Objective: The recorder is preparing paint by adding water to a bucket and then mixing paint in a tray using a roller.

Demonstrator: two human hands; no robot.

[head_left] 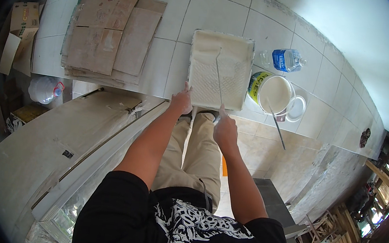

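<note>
Fingers of our left hand [181, 101] curl onto the near rim of the paint tray [219, 69], which lies on the tiled floor. Our right hand [225, 129] grips the roller handle [218, 78] lying in the tray. Beside the tray's right edge stands the open paint bucket [273, 94].

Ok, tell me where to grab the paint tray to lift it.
Probably best by the paint tray's near short rim, coming from the person's side, one hand toward each corner. The left hand already touches that edge; the right hand holds the roller handle lying in it.
</note>
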